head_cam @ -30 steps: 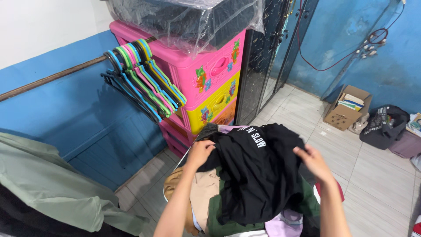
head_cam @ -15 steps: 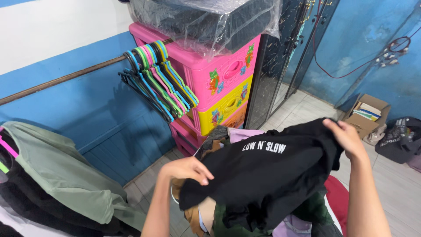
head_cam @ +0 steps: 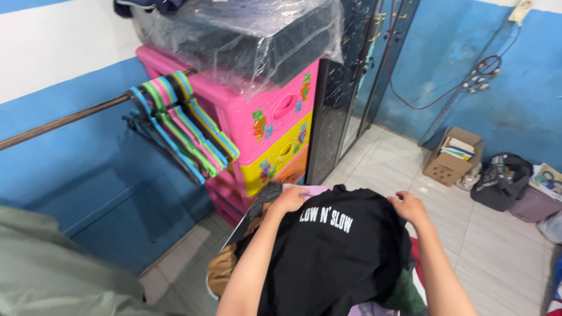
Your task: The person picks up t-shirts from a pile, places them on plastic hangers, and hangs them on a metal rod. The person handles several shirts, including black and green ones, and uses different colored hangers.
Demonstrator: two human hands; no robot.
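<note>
A black T-shirt (head_cam: pixel 328 257) with white print on it hangs spread between my hands, over a pile of clothes (head_cam: pixel 404 292). My left hand (head_cam: pixel 288 200) grips its upper left edge. My right hand (head_cam: pixel 410 208) grips its upper right edge. The print faces me, near the top of the shirt. Below the shirt a tan garment (head_cam: pixel 221 270) shows at the left and green and lilac cloth at the right.
A bunch of coloured plastic hangers (head_cam: pixel 178 126) hangs on a wall rail (head_cam: pixel 64 120). A pink and yellow drawer unit (head_cam: pixel 275 126) carries a plastic-wrapped black case (head_cam: pixel 234 35). A dark cabinet (head_cam: pixel 342 82), a cardboard box (head_cam: pixel 452 157), a black bag (head_cam: pixel 502 180) and a green garment (head_cam: pixel 52 269) stand around.
Both hands have come level and closer together at the shirt's top edge; before, the right hand was raised high and the left was low. The shirt now hangs flat, print upright.
</note>
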